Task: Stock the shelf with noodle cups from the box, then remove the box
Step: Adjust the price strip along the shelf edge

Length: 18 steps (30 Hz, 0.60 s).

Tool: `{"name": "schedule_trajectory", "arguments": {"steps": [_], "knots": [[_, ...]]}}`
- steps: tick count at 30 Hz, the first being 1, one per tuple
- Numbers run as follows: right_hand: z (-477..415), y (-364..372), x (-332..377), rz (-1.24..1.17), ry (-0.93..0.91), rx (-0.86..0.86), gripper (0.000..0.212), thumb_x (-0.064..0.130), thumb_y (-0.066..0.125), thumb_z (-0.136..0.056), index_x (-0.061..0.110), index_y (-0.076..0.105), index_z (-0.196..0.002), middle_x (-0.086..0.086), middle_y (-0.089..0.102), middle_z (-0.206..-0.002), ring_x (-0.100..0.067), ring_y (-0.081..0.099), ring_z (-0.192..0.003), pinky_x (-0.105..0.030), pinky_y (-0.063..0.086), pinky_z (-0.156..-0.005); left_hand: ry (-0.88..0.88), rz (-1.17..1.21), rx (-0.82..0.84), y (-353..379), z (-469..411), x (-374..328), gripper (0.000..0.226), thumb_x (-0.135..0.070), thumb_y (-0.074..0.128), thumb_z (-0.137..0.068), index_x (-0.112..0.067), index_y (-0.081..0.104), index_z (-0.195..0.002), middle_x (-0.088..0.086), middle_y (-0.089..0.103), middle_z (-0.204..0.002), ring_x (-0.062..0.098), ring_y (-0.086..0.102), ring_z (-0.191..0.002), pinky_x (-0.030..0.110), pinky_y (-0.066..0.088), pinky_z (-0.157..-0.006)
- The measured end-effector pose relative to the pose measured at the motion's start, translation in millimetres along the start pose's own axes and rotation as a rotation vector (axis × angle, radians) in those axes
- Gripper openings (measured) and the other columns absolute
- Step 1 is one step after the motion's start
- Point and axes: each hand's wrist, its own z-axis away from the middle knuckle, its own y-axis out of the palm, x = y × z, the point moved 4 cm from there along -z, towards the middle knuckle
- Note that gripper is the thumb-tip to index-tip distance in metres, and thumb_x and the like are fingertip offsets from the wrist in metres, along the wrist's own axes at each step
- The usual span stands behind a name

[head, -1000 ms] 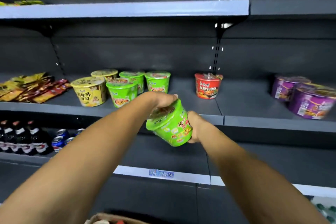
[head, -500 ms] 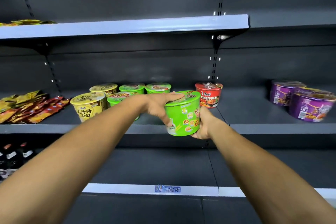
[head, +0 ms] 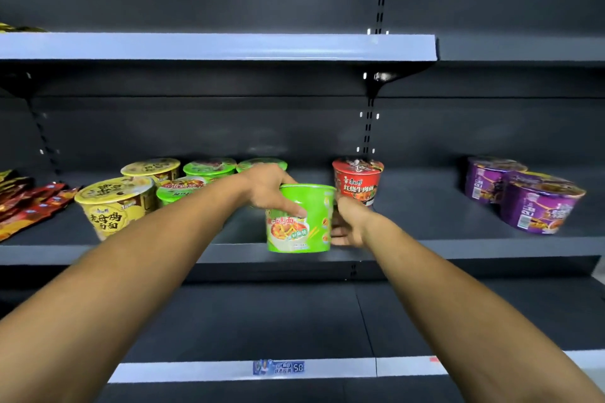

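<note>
I hold a green noodle cup (head: 302,222) upright at the front edge of the middle shelf (head: 458,247). My left hand (head: 268,188) grips its rim and left side, and my right hand (head: 348,222) grips its right side. Behind my left arm stand other green cups (head: 209,168) and two yellow cups (head: 116,204). A red cup (head: 357,180) stands just behind and right of the held cup. The box is out of view.
Two purple cups (head: 537,203) stand at the shelf's right. Snack packets (head: 23,203) lie at the far left. An upper shelf (head: 216,46) hangs overhead, and a lower shelf with a price tag (head: 278,367) lies below.
Both hands carried the green cup up and forward from below the shelf edge, turning it from tilted to upright. It now sits at the shelf's front edge.
</note>
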Motion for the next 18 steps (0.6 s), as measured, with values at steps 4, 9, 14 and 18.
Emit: {"name": "schedule_trajectory", "arguments": {"steps": [4, 9, 14, 18], "knots": [[-10.9, 15.4, 31.8, -0.034, -0.121, 0.063, 0.029, 0.041, 0.031, -0.101, 0.023, 0.054, -0.102, -0.003, 0.061, -0.089, -0.021, 0.059, -0.077, -0.037, 0.049, -0.074, -0.134, -0.047, -0.022, -3.5, -13.8, 11.0, 0.044, -0.056, 0.074, -0.072, -0.016, 0.075, -0.09, 0.002, 0.073, -0.094, 0.019, 0.066, -0.091, 0.029, 0.051, -0.081], [-17.5, 32.6, 56.0, 0.092, -0.265, 0.144, 0.03, 0.046, 0.048, -0.094, 0.024, 0.058, -0.112, 0.002, 0.064, -0.085, -0.016, 0.06, -0.076, -0.036, 0.049, -0.078, -0.22, -0.134, -0.065, -13.6, -24.8, 23.0, 0.055, -0.063, 0.072, -0.069, -0.017, 0.073, -0.098, 0.003, 0.072, -0.096, 0.02, 0.064, -0.094, 0.034, 0.052, -0.086], [-30.8, 50.9, 48.9, 0.24, -0.271, 0.174, 0.027, 0.044, 0.059, -0.089, 0.022, 0.059, -0.104, 0.002, 0.064, -0.106, -0.02, 0.058, -0.104, -0.053, 0.041, -0.099, -0.24, -0.383, -0.101, -2.7, -30.4, 35.4, 0.066, -0.069, 0.067, -0.069, -0.02, 0.067, -0.113, 0.008, 0.068, -0.108, 0.028, 0.06, -0.103, 0.031, 0.047, -0.082], [-41.7, 63.4, 41.4, 0.161, -0.287, 0.199, 0.005, 0.028, 0.056, -0.094, 0.024, 0.058, -0.093, 0.005, 0.065, -0.09, -0.015, 0.06, -0.088, -0.043, 0.042, -0.097, -0.257, -0.401, -0.127, 14.2, -27.0, 47.5, 0.076, -0.071, 0.064, -0.072, -0.026, 0.056, -0.133, 0.007, 0.064, -0.121, 0.027, 0.058, -0.113, 0.032, 0.047, -0.086]]}}
